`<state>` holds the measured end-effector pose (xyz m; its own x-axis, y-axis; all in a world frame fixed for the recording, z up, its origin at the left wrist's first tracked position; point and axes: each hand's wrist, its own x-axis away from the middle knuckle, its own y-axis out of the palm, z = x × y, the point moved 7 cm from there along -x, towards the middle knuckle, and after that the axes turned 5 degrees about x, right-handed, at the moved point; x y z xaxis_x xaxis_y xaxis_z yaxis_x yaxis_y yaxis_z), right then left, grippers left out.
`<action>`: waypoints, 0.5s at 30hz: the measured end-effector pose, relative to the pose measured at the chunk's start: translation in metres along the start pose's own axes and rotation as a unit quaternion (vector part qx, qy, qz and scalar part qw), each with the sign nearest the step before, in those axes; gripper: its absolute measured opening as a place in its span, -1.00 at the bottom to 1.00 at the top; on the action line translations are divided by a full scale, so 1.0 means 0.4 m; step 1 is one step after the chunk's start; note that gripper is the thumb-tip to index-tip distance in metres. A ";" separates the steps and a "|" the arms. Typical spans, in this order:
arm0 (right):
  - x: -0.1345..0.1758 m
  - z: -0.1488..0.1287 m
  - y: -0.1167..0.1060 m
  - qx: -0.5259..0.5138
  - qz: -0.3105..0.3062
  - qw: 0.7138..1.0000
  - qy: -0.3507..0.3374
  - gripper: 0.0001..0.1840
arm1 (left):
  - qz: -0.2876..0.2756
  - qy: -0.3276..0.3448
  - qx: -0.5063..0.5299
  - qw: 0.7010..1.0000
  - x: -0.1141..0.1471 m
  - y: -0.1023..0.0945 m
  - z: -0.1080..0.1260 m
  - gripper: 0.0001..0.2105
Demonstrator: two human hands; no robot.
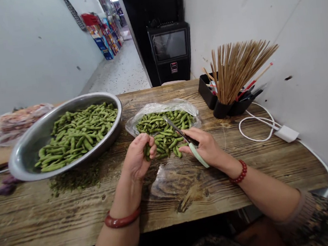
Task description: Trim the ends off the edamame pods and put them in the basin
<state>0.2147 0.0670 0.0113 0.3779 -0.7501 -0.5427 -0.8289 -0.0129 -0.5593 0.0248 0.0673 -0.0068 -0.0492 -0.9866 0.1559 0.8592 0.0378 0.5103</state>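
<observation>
Left hand (139, 155): curled closed, with a few green pods (147, 151) held between the fingers and palm; a red bangle (123, 219) is worn at the wrist.
Right hand (204, 144): wrapped around the scissors (199, 156), whose blades are pointed up and leftward over the pod pile; a beaded bracelet (241, 173) is worn.
Pod pile (166, 140): partly held in a clear plastic bag (131, 122), partly spilled toward the hands on the wooden surface (213, 188).
Metal basin (16, 163): set left of the bag, with many more pods (78, 136) contained in it.
Green scraps (75, 179): scattered beside the basin's near edge.
Black holder (207, 90): placed at the right, filled with thin sticks (238, 71); a white cable (316, 157) is laid nearby.
</observation>
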 end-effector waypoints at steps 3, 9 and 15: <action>-0.001 -0.001 0.000 0.000 -0.010 1.000 0.002 -0.53 | 0.021 0.009 -0.150 0.988 -0.001 -0.012 -0.001 -0.81; -0.002 -0.004 -0.003 0.005 -0.012 1.000 0.003 -0.53 | 0.033 0.146 -0.504 0.851 -0.014 -0.009 0.014 -0.91; 0.000 -0.008 0.000 0.011 -0.018 1.000 -0.002 -0.52 | -0.003 0.152 -0.551 0.820 -0.022 0.003 -0.026 -0.85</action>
<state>0.2135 0.0648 0.0134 0.4083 -0.7474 -0.5241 -0.8060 -0.0256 -0.5914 0.0316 0.0742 -0.0166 -0.0707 -0.9865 -0.1478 0.8063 0.0308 -0.5907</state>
